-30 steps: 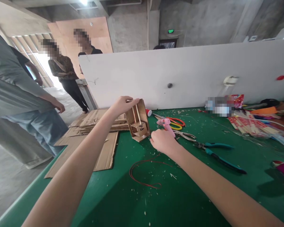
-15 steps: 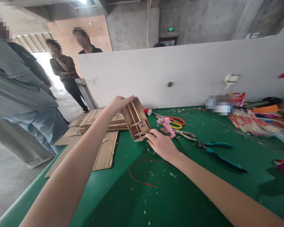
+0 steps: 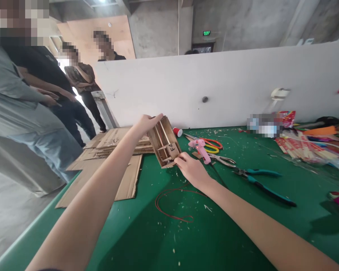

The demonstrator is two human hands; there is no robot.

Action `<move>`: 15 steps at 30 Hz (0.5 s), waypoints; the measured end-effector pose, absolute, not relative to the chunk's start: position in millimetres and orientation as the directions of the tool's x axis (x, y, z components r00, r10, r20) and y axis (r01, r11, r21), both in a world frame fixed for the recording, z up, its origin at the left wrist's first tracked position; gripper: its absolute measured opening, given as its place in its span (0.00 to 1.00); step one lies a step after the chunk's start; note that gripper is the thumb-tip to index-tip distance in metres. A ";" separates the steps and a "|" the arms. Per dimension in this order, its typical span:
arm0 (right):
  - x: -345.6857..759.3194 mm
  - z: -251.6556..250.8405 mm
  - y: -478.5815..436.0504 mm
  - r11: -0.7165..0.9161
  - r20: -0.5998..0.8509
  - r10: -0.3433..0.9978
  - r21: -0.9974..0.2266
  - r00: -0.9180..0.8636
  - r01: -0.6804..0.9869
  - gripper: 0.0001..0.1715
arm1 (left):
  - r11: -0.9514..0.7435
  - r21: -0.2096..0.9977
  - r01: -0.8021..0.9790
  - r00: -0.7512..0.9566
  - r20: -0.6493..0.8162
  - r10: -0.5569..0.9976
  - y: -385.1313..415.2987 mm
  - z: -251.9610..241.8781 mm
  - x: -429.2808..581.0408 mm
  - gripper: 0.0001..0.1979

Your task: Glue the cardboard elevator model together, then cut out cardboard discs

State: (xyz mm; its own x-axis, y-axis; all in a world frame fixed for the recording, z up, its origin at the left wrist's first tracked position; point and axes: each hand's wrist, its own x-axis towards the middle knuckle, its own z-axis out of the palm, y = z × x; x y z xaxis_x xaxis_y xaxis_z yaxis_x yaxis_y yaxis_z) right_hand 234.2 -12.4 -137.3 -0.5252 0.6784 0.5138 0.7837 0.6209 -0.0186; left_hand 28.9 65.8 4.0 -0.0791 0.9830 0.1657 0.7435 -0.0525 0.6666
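Observation:
A small open cardboard box (image 3: 169, 132) is held tilted above the green table, its open side towards me. Thin sticks run lengthwise inside it, and a printed cardboard piece sits across its lower end. My left hand (image 3: 147, 123) grips the upper end, thumb along the top edge. At the lower right corner my right hand (image 3: 190, 169) pinches the box; its fingertips are partly hidden. Just right of the box lie a red thread spool (image 3: 177, 132) and a pink glue gun (image 3: 200, 149). A loop of thin red cord (image 3: 172, 216) rests on the table below.
Flat cardboard sheets (image 3: 130, 178) are stacked at the left. Scissors (image 3: 214, 144) with red and yellow handles, metal pliers (image 3: 223, 160) and teal-handled cutters (image 3: 264, 180) lie to the right. Packaged sticks (image 3: 296, 148) are farther right. A white partition (image 3: 158, 90) borders the back; several people stand left.
Both hands still hold the box in nearly the same pose. The view has shifted slightly, and at the left a person in dark clothing shows more.

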 end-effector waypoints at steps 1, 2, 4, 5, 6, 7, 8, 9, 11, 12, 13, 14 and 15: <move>234.3 -136.8 -12.6 0.616 0.512 0.681 -0.014 -0.523 0.788 0.12 | -0.048 0.675 0.736 -0.091 0.169 0.981 65.4 4.0 29.5 0.31; 234.3 -136.1 -12.9 0.610 0.509 0.684 -0.007 -0.523 0.792 0.12 | -0.042 0.687 0.725 -0.107 0.172 0.979 65.0 4.0 30.1 0.31; 233.8 -134.1 -13.3 0.599 0.494 0.693 0.010 -0.525 0.800 0.12 | -0.037 0.706 0.707 -0.118 0.170 0.978 64.1 4.5 31.5 0.30; 233.4 -132.9 -13.6 0.594 0.485 0.698 0.017 -0.526 0.804 0.13 | -0.038 0.709 0.704 -0.115 0.168 0.979 63.7 4.9 32.4 0.30; 232.8 -131.7 -14.0 0.590 0.476 0.703 0.024 -0.528 0.807 0.13 | -0.038 0.709 0.704 -0.113 0.165 0.980 63.3 5.5 33.4 0.30; 232.2 -130.6 -14.4 0.586 0.469 0.708 0.030 -0.529 0.810 0.13 | -0.038 0.706 0.707 -0.111 0.164 0.980 62.8 6.1 34.4 0.30; 231.5 -129.5 -15.0 0.581 0.465 0.710 0.036 -0.529 0.813 0.14 | -0.037 0.701 0.712 -0.112 0.165 0.980 62.2 6.8 35.4 0.30; 231.0 -128.5 -15.8 0.577 0.464 0.711 0.044 -0.528 0.815 0.14 | -0.037 0.694 0.719 -0.113 0.169 0.979 61.7 7.5 36.4 0.30; 230.4 -127.1 -17.8 0.570 0.478 0.703 0.064 -0.526 0.819 0.14 | -0.036 0.675 0.737 -0.115 0.177 0.977 60.6 8.7 38.2 0.30; 230.5 -126.8 -18.9 0.568 0.495 0.692 0.076 -0.525 0.820 0.13 | -0.035 0.666 0.745 -0.113 0.179 0.977 60.2 9.0 38.8 0.30; 230.8 -126.9 -19.9 0.572 0.512 0.675 0.090 -0.531 0.815 0.13 | -0.036 0.660 0.750 -0.110 0.178 0.978 59.9 9.2 39.3 0.30; 231.3 -127.5 -20.7 0.585 0.530 0.651 0.106 -0.543 0.804 0.12 | -0.032 0.655 0.755 -0.109 0.173 0.979 59.9 9.2 39.6 0.30; 231.9 -128.4 -21.2 0.604 0.545 0.621 0.124 -0.563 0.787 0.12 | -0.026 0.650 0.760 -0.112 0.169 0.979 59.9 9.1 39.8 0.30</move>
State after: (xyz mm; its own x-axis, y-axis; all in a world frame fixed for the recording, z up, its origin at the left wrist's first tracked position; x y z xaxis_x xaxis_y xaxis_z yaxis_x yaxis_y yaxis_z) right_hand 231.9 -21.2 -128.4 -0.5631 0.6208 0.5454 0.7869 0.6044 0.1244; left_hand 39.8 59.9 9.1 -0.1120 0.9792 0.1695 0.7596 -0.0256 0.6499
